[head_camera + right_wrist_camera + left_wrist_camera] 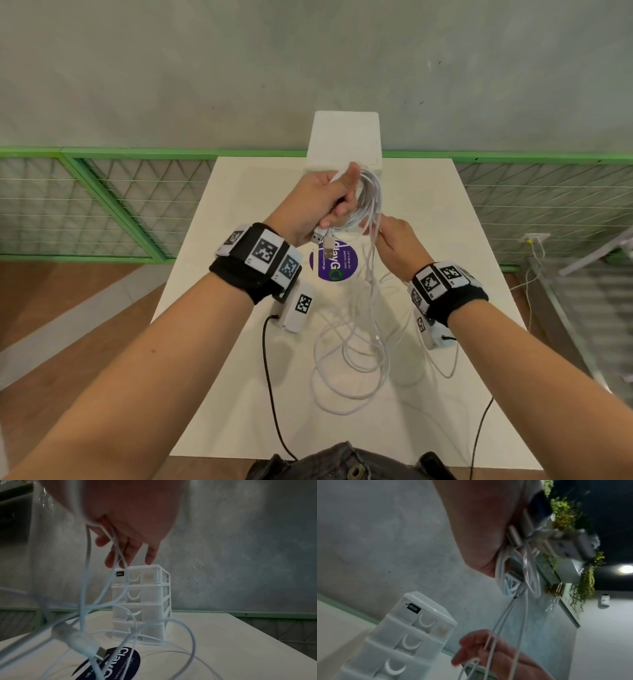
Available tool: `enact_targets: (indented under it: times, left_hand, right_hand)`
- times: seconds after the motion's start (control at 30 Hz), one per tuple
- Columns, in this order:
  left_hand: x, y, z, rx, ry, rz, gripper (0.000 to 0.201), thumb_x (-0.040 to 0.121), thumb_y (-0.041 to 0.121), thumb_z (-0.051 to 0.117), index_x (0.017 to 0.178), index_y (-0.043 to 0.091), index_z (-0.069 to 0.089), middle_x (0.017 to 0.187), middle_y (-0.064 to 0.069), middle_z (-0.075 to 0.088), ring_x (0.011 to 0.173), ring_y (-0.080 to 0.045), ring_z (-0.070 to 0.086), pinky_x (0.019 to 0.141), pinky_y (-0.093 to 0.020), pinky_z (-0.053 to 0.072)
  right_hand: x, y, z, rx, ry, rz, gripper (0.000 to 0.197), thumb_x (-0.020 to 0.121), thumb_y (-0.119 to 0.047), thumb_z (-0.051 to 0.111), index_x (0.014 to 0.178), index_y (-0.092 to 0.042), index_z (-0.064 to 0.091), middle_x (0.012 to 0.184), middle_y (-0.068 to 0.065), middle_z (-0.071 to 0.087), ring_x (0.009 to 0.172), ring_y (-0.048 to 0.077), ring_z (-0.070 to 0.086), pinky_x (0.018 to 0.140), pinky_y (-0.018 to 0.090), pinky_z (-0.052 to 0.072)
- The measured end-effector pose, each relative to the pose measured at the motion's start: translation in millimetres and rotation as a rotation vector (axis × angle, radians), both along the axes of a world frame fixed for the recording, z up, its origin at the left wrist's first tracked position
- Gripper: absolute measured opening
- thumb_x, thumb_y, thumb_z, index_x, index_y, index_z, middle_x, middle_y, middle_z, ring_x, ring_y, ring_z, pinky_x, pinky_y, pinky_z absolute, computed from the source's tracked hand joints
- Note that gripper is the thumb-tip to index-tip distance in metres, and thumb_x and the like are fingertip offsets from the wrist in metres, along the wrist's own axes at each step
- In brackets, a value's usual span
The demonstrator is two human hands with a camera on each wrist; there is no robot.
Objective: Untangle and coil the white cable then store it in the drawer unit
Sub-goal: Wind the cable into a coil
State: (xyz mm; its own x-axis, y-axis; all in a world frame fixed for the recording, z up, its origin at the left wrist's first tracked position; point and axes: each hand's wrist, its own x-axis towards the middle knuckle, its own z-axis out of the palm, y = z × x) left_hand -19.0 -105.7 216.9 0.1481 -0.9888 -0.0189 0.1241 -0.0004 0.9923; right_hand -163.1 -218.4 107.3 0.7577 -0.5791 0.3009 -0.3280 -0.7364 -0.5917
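Note:
My left hand (pixel 337 202) is raised over the table and grips a bundle of coiled white cable (pixel 368 195). Two USB plugs (pixel 323 241) stick out below its fist, and they show close up in the left wrist view as plugs (pixel 570 546). Just to the right, my right hand (pixel 376 231) holds the strands that hang from the coil, which run between its fingers (pixel 130 547). The rest of the cable lies in loose tangled loops (pixel 352 363) on the white table (pixel 239 342). The white drawer unit (pixel 344 140) stands at the table's far edge with its drawers (pixel 150 601) shut.
A round purple sticker (pixel 337 265) lies on the table under my hands. A grey wall and a green mesh fence (pixel 102 202) stand behind the table. Black wires (pixel 270 377) trail from both wrist cameras across the table.

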Motion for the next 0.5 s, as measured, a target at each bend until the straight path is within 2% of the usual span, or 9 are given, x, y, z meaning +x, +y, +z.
enact_targets:
  times: [0.07,0.1,0.17,0.27,0.37,0.43,0.5]
  left_hand:
    - [-2,-5,-2,0.036,-0.087,0.032,0.044,0.095,0.037,0.048,0.06,0.01,0.043,0.044,0.0,0.039,0.028,-0.007,0.025,0.034,-0.016,0.021]
    - [-3,-6,-4,0.047,-0.136,0.046,0.045,0.096,0.034,0.049,0.059,0.009,0.043,0.046,-0.003,0.036,0.029,-0.008,0.025,0.035,-0.016,0.023]
    - [-2,-7,-6,0.069,-0.206,0.066,0.046,0.096,0.036,0.05,0.059,0.009,0.042,0.051,-0.005,0.033,0.03,-0.01,0.024,0.037,-0.018,0.023]
    - [1,-8,-8,0.095,-0.222,0.096,0.048,0.094,0.039,0.051,0.057,0.011,0.04,0.05,-0.006,0.032,0.031,-0.011,0.024,0.039,-0.021,0.024]
    - [3,-6,-6,0.132,-0.223,0.091,0.05,0.092,0.043,0.053,0.057,0.011,0.039,0.047,-0.005,0.029,0.032,-0.011,0.023,0.04,-0.021,0.024]
    - [3,-3,-3,0.159,-0.169,0.045,0.048,0.094,0.038,0.052,0.056,0.011,0.038,0.043,0.001,0.03,0.029,-0.009,0.022,0.037,-0.018,0.022]
    - [2,1,1,0.19,-0.121,-0.081,0.048,0.096,0.033,0.05,0.054,0.012,0.039,0.039,0.005,0.03,0.026,-0.007,0.022,0.033,-0.016,0.019]
  right_hand:
    - [-1,2,7,0.075,-0.14,0.026,0.034,0.086,-0.015,0.031,0.11,-0.013,0.056,0.096,0.008,0.066,0.086,0.024,0.059,0.084,0.036,0.046]
    - [-1,4,13,0.122,-0.24,0.036,0.04,0.085,-0.012,0.032,0.12,-0.016,0.052,0.112,0.005,0.064,0.101,0.016,0.058,0.093,0.03,0.044]
    - [1,12,27,0.204,-0.371,0.06,0.045,0.088,-0.018,0.033,0.132,-0.016,0.043,0.124,-0.001,0.056,0.114,0.005,0.052,0.099,0.018,0.038]
    - [8,27,34,0.255,-0.323,0.072,0.051,0.091,-0.042,0.035,0.137,-0.02,0.034,0.111,-0.009,0.059,0.099,0.004,0.058,0.088,0.016,0.044]
    - [15,30,24,0.25,-0.21,0.042,0.063,0.085,-0.057,0.036,0.133,-0.016,0.035,0.087,-0.015,0.06,0.077,0.003,0.06,0.073,0.024,0.048]
    - [14,24,17,0.211,-0.128,0.038,0.058,0.088,-0.05,0.034,0.128,-0.009,0.039,0.073,-0.008,0.057,0.064,0.013,0.054,0.063,0.03,0.042]
    - [10,15,14,0.151,-0.048,0.007,0.042,0.092,-0.031,0.036,0.125,-0.006,0.043,0.079,0.003,0.06,0.067,0.021,0.053,0.066,0.03,0.039]
